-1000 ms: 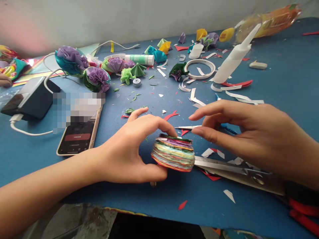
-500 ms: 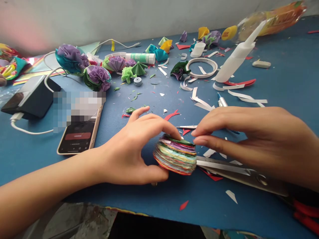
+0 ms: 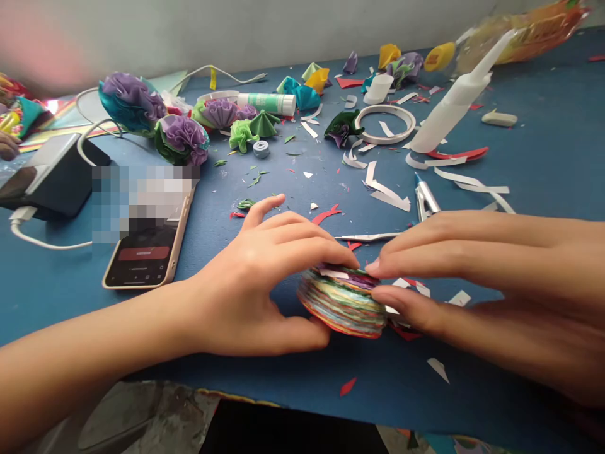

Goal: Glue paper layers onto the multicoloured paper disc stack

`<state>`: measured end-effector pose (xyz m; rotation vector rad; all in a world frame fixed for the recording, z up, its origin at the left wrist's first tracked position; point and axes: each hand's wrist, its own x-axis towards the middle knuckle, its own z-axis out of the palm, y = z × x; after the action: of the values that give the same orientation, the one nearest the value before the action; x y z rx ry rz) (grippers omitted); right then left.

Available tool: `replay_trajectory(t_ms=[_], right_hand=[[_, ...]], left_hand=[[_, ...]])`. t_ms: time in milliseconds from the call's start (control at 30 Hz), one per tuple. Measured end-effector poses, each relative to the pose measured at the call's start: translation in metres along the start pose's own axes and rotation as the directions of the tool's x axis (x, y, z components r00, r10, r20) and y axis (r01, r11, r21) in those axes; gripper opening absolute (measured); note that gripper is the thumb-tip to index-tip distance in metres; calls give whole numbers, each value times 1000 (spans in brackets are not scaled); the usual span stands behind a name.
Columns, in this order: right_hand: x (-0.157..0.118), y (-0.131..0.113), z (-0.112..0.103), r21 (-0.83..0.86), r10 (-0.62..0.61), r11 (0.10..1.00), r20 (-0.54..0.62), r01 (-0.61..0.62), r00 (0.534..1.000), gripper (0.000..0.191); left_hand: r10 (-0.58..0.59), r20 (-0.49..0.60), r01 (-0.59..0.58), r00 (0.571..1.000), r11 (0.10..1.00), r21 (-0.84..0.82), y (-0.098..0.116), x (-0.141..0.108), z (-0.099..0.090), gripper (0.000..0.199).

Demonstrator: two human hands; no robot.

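My left hand point(image 3: 250, 293) pinches the striped stack point(image 3: 347, 302) near the middle of the counter point(image 3: 222, 233), fingers over its top and thumb at its lower left side, the little finger lifted away. My right hand point(image 3: 454, 284) is at the stack's right end, forefinger and thumb a little apart against its edge; I cannot tell whether they grip it. A small white strip point(image 3: 334, 274) lies along the stack's top edge.

Just beyond my right hand is a pen point(image 3: 426, 200), partly hidden by it, with a thin metal tool point(image 3: 371, 238) on its left. Farther back, the glue bottle point(image 3: 442, 113) stands upright beside a ring of tape point(image 3: 405, 135), with cut paper scattered around them. On my left lie a phone point(image 3: 144, 261) and a black box point(image 3: 51, 180) with a white cable; behind the phone sit two ruffled flowers point(image 3: 182, 139), near a glue stick point(image 3: 267, 103).
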<state>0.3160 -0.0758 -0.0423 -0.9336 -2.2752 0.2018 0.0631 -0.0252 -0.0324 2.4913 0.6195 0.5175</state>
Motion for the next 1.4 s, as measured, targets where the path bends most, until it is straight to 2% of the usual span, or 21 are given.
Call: replay_trajectory(t_ms=[133,333,733,833,933,1067,1167,1400], right_hand=[[-5,-5,0,-104,-21,994,-53,15,998,15],[-6,-4,-1,-92,-22,996,-42,18,999,28],[-2,-9,-2,-3,48,999,-45,-48,998,16],[3,-11,-2,36,61,998,-97,-58,993,9],[5,-12,-3,17,71,997,-140,-70,988,12],[2,-12,-5,-9,15,1000,-71,-16,997,12],[-3,-12,-8,-51,43,998,-23,-45,999,11],[-5,-10,-9,-106,-23,994,30,26,999,9]], left_hand=[[26,-28,-25,999,999,28,1,0,1,32],[32,-40,-31,999,999,34,1,-1,2,31],[-13,-31,15,999,998,58,4,1,1,31],[-13,-32,15,999,999,52,4,1,1,32],[-2,-28,3,1000,999,34,4,0,1,33],[10,-54,-8,999,999,47,5,0,3,33],[18,-69,-14,997,999,51,6,0,3,31],[-11,-43,13,999,999,51,8,0,5,30]])
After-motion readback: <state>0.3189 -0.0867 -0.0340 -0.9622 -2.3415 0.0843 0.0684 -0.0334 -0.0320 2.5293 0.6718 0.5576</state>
